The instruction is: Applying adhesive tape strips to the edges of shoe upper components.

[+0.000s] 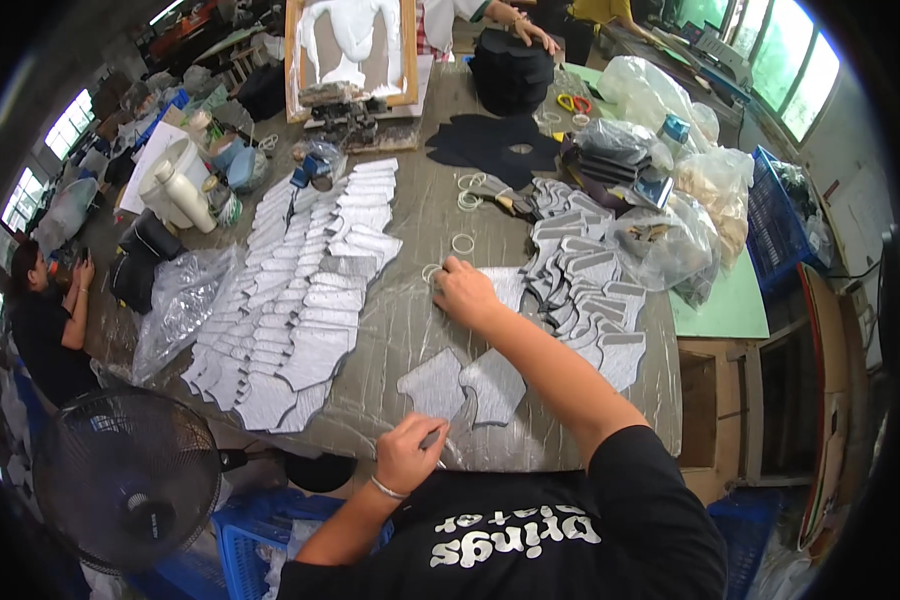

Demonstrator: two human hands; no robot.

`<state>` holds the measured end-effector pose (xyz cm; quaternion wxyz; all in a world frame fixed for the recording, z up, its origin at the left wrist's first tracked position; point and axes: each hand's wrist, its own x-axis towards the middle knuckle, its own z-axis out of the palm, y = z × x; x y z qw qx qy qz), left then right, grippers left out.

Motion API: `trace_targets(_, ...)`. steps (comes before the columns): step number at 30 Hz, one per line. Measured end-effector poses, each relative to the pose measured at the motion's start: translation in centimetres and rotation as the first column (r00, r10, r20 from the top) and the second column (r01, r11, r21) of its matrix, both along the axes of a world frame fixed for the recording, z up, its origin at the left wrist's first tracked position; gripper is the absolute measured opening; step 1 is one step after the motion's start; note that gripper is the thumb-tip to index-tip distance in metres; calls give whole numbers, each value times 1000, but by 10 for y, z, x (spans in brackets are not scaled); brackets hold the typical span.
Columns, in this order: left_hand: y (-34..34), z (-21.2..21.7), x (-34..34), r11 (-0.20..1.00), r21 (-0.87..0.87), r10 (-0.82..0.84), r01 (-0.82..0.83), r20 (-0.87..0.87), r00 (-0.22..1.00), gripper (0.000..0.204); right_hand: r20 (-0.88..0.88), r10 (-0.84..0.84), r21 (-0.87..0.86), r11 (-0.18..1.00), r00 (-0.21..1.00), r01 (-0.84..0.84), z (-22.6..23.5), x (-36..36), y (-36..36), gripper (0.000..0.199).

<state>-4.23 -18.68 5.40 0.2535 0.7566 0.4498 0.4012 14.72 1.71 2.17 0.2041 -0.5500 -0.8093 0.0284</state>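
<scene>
The work table (398, 315) has a brown, creased top. At its near edge, the left hand (407, 457) closes its fingers around a small dark object (430, 438). Two grey cut pieces (433, 384) lie just beyond. Farther out, the right hand (466, 294) curls its fingers at a pale ring (426, 270); grip cannot be determined. Black sheets (480, 148) lie beyond.

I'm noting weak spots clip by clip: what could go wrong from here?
The two loose grey pieces lie toward the near edge of the table, so a brush from the left hand might push one off. The overlapping rows of pale pieces could slide out of order if bumped. The loose white ring just beyond the right hand might get knocked away.
</scene>
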Motion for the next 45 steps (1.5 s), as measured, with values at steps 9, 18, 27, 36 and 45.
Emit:
trace_targets(9, -20, -12, -15, 917, -390, 180, -83, 220, 959, 25, -174, -327, 306, 879, 929, 367, 14, 87, 104, 17)
trace_targets(18, 8, -3, -4, 602, -660, 248, 449, 690, 680, 31, -129, 292, -160, 937, 948, -310, 57, 59, -142, 39)
trace_targets(27, -1, 3, 31, 639, -686, 238, 348, 607, 759, 27, -267, 93, -133, 982, 959, -132, 24, 64, -258, 42)
trace_targets(36, -20, 6, 58, 986, 108, -145, 125, 205, 968, 42, -766, -599, -642, 683, 234, -349, 64, 55, -236, 23)
trace_targets(45, -25, 5, 68, 981, 134, -157, 138, 150, 976, 44, -676, -734, -692, 600, 68, -401, 53, 62, -246, 22)
